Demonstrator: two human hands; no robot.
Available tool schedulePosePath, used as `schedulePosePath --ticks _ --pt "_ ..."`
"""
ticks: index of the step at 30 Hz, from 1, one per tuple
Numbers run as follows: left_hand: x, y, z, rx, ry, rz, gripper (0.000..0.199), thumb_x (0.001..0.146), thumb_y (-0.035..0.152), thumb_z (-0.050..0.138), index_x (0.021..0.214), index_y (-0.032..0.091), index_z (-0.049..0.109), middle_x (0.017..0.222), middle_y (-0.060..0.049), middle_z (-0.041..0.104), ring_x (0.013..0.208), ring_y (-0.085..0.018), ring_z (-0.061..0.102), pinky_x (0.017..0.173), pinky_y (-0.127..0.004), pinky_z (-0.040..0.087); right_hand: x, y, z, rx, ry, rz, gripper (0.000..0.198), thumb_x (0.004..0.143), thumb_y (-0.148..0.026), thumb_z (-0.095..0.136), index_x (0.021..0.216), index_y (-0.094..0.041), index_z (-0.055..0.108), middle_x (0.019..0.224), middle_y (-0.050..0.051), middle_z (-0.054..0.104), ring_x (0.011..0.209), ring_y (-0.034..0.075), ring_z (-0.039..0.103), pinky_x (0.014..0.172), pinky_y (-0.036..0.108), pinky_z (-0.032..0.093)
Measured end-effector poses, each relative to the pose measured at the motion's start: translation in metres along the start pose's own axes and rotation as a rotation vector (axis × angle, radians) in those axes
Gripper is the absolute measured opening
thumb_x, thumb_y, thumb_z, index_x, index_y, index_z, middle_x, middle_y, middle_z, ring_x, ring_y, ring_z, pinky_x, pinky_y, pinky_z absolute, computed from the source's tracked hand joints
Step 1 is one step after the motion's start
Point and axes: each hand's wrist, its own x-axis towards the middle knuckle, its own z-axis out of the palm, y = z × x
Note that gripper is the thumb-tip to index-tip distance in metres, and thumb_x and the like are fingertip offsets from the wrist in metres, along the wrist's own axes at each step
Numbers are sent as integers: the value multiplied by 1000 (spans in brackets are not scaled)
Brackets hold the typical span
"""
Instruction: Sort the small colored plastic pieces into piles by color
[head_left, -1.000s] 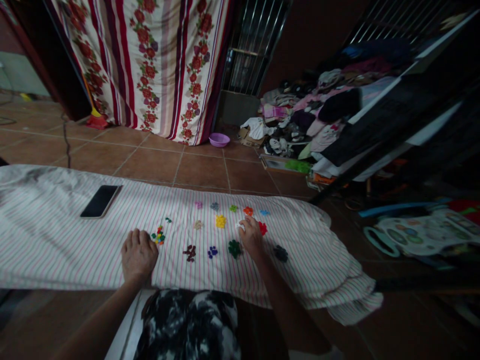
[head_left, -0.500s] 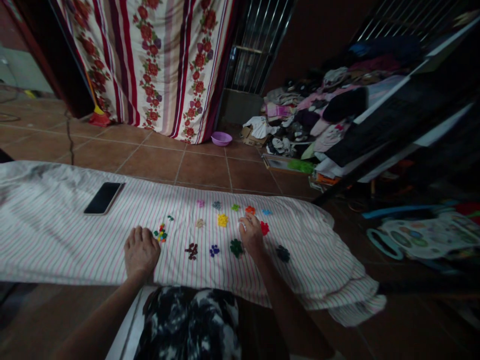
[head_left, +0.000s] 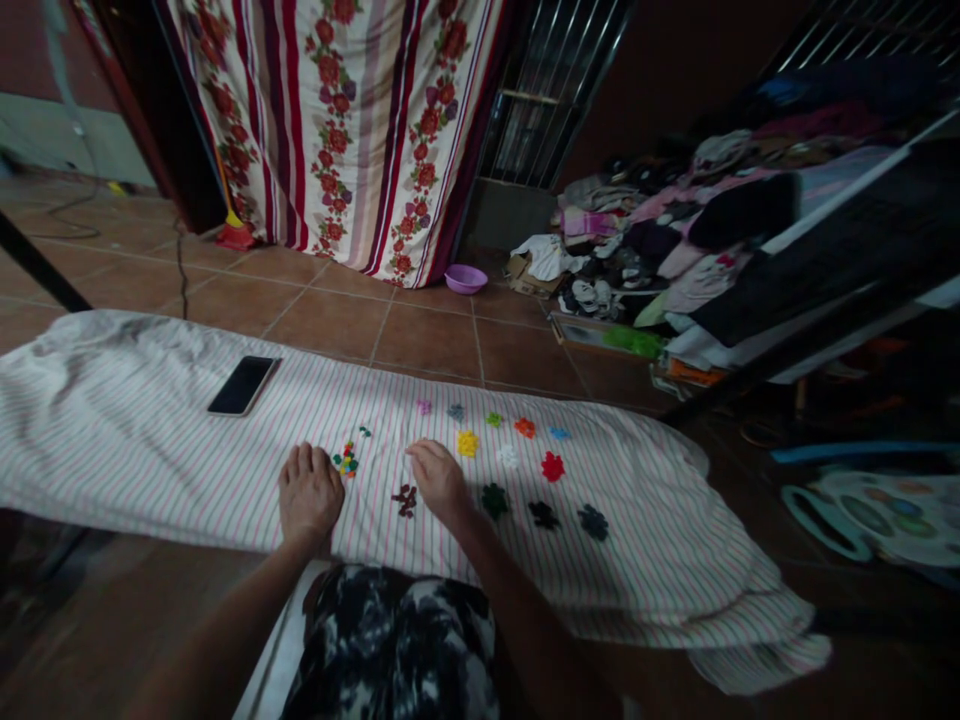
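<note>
My left hand (head_left: 310, 490) lies flat on the striped cloth (head_left: 172, 460), fingers stretched out, beside a small mixed pile of coloured pieces (head_left: 346, 461). Two or three dark green pieces (head_left: 365, 432) lie just beyond that pile. Over the cloth, my right hand (head_left: 441, 482) points left with loosely bent fingers; no piece shows in it, though its thumb side is partly hidden. Near it are brown pieces (head_left: 405, 500), yellow pieces (head_left: 467, 443), white pieces (head_left: 508, 456) and dark green pieces (head_left: 494, 500). The right hand covers where the tan and dark blue piles were.
More single-colour piles include red (head_left: 553, 466), orange (head_left: 524, 428), black (head_left: 544, 515) and dark grey pieces (head_left: 593, 522). A phone (head_left: 244, 386) lies at left. Beyond are a purple basin (head_left: 466, 279), a floral curtain (head_left: 337, 140) and heaped clothes (head_left: 645, 230).
My right hand has moved left from the white pieces, uncovering them and the black pile. My left hand stays beside the mixed pile. The whole view has shifted slightly.
</note>
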Motion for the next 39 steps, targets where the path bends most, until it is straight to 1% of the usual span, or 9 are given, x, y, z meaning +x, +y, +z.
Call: schedulePosePath --ticks 5,9,13,18,24,28,31,35,39 --pt "-1 -1 3 -15 21 -4 33 90 27 37 107 9 60 130 -23 56 128 -35 44 99 -47 36 16 -33 24 -17 -252 17 28 92 -15 45 107 -21 67 104 6 68 102 17 60 94 29 45" --pt "0 -1 4 -21 24 2 36 90 29 37 107 7 60 130 -25 55 128 -36 45 100 -47 36 30 -46 38 -43 -367 30 28 92 -17 46 111 -22 66 107 6 68 105 17 59 95 28 43" --pt "1 0 3 -32 16 -6 39 90 31 39 110 5 60 130 -25 56 128 -36 45 102 -47 35 40 -49 47 -75 -446 61 30 89 -16 49 114 -21 64 111 8 66 106 18 59 93 29 43" --pt "1 0 4 -62 14 -22 37 91 25 34 110 6 61 130 -24 57 129 -35 45 103 -48 35 46 -45 53 -71 -469 99 33 86 -9 46 112 -20 63 113 8 65 107 17 59 94 28 42" --pt "0 -1 3 -39 21 -8 37 90 24 36 111 6 60 131 -24 56 129 -35 46 101 -46 36 50 -49 55 -101 -450 145 22 84 -12 52 102 -20 64 108 7 66 101 17 60 88 26 43" --pt "-1 -2 2 -38 23 3 41 88 24 37 116 4 60 132 -23 56 130 -35 44 103 -47 35 52 -50 56 -111 -427 191 18 86 -16 54 100 -19 64 103 7 68 97 17 61 86 26 43" --pt "-1 -3 4 -30 3 10 48 86 27 38 122 0 57 134 -25 54 132 -36 42 106 -47 33 52 -50 58 -124 -416 218 19 87 -18 51 103 -19 62 103 7 68 98 17 62 85 27 44" --pt "-1 -2 6 -11 -46 57 56 87 33 39 127 -4 53 138 -28 49 135 -38 39 109 -49 29 50 -50 60 -137 -393 247 24 90 -17 44 109 -17 58 107 10 67 102 19 60 87 29 43" --pt "-1 0 6 17 -54 72 58 88 34 38 130 -4 51 140 -29 48 135 -38 39 110 -51 27 49 -50 56 -77 -380 180 30 91 -12 38 114 -21 55 108 6 67 103 16 60 89 27 42"
